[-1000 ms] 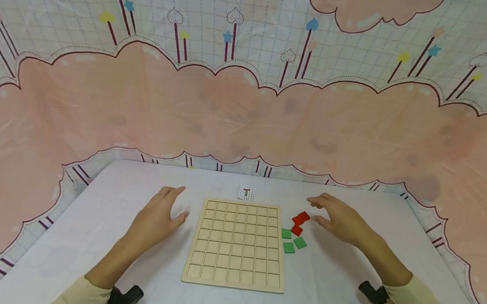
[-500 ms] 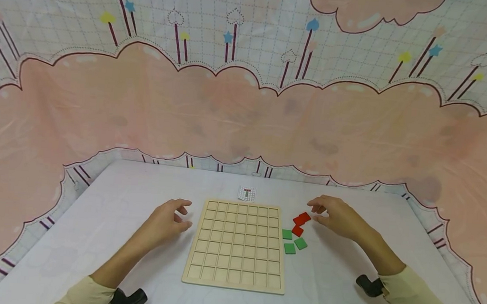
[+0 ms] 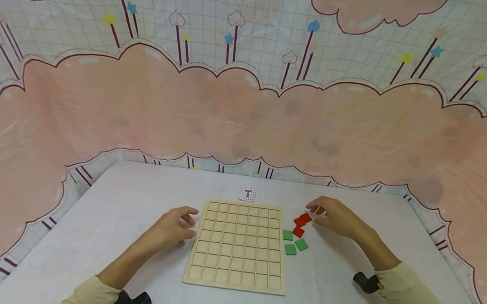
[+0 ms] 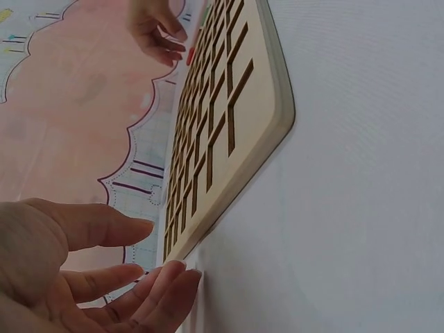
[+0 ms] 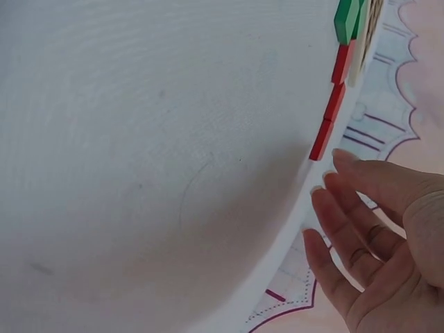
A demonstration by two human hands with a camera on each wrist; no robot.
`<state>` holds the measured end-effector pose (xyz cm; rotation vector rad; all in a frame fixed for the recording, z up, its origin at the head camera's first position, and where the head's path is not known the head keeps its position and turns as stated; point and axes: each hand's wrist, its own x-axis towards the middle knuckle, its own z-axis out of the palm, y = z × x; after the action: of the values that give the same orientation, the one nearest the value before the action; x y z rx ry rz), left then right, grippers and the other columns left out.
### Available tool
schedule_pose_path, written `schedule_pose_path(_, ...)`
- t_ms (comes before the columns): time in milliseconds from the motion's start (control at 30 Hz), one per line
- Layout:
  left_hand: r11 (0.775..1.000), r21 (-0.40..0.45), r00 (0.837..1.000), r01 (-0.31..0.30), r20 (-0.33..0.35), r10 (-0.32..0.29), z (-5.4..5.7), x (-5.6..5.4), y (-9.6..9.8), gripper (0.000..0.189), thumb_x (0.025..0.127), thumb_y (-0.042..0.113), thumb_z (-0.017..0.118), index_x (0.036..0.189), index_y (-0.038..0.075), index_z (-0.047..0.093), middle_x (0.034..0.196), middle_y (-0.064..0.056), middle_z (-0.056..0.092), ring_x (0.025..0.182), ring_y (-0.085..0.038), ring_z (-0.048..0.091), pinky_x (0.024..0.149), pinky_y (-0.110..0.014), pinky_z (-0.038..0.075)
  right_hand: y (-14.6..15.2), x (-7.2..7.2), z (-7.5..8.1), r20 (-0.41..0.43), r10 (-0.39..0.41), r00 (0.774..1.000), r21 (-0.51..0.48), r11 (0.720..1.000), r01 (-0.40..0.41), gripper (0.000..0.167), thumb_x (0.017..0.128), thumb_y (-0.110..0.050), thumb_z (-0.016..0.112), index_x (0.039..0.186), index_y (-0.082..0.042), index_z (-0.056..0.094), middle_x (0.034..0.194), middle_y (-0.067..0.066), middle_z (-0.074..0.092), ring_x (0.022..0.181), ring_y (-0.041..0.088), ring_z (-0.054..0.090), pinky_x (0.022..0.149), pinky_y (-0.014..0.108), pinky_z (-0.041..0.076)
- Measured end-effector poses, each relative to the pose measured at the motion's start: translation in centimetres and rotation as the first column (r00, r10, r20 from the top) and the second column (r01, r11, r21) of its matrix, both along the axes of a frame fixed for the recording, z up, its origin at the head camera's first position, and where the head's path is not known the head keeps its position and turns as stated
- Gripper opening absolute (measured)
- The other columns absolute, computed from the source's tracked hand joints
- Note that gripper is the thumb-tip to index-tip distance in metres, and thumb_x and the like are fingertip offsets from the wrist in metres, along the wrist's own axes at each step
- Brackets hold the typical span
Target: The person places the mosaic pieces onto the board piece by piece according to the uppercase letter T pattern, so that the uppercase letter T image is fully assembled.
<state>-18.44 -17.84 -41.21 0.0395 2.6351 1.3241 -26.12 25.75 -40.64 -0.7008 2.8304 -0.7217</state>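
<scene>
A light wooden grid board (image 3: 233,287) lies flat in the middle of the white table. My left hand (image 3: 173,227) is at its left edge, fingers loosely bent and holding nothing; in the left wrist view the fingertips (image 4: 184,272) are right by the board's rim. Off the board's right side lie red square tiles (image 3: 299,231), two of them overlapping, and green square tiles (image 3: 301,244). Just right of the red ones hovers my right hand (image 3: 336,217), thumb and fingers apart, nothing between them. The right wrist view shows the red tiles (image 5: 322,139) beyond the thumb.
Behind the board lies a small printed card (image 3: 248,194) with a grid and a coloured T-like pattern. A cloth (image 3: 246,119) with clouds and candles hangs behind the table (image 3: 160,176). Black devices (image 3: 134,303) are strapped at both wrists.
My left hand has moved right and toward the board's left edge, its fingers bending more. The right hand has shifted only slightly near the red tiles. Board and tiles have stayed in place.
</scene>
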Motion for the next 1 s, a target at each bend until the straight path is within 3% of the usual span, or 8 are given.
schedule_pose_path(333, 0.999, 0.028, 0.999, -0.021, 0.032, 0.02, -0.9, 0.1, 0.6, 0.061, 0.078, -0.007, 0.071, 0.137, -0.004, 0.055, 0.1, -0.012, 0.058, 0.066, -0.019, 0.059, 0.058, -0.031, 0.054, -0.7, -0.3, -0.6, 0.013, 0.0, 1.0, 0.028, 1.0, 0.0, 0.033, 0.092, 0.0, 0.068, 0.124, -0.005, 0.069, 0.111, 0.005, 0.068, 0.103, 0.024, 0.065, 0.092, 0.043, 0.058)
schedule_pose_path(600, 0.999, 0.037, 1.0, 0.005, 0.019, -0.005, -0.8, 0.3, 1.1, 0.061, 0.076, -0.011, 0.072, 0.135, -0.005, 0.056, 0.1, -0.012, 0.055, 0.068, -0.018, 0.057, 0.057, -0.032, 0.055, -1.0, -0.3, -0.6, -0.009, 0.018, 1.0, 0.026, 1.0, -0.018, 0.033, 0.09, 0.004, 0.069, 0.121, -0.004, 0.071, 0.107, 0.005, 0.068, 0.1, 0.024, 0.064, 0.09, 0.043, 0.058)
schedule_pose_path(1000, 1.0, 0.008, 1.0, 0.011, 0.005, -0.011, -0.9, 0.3, 1.4, 0.059, 0.077, -0.015, 0.071, 0.134, -0.006, 0.057, 0.101, -0.012, 0.054, 0.067, -0.017, 0.057, 0.054, -0.03, 0.054, -1.3, -0.7, -0.8, -0.054, -0.009, 0.998, 0.114, 0.993, 0.015, 0.027, 0.089, -0.003, 0.073, 0.116, -0.007, 0.074, 0.101, 0.001, 0.068, 0.092, 0.021, 0.063, 0.085, 0.041, 0.059)
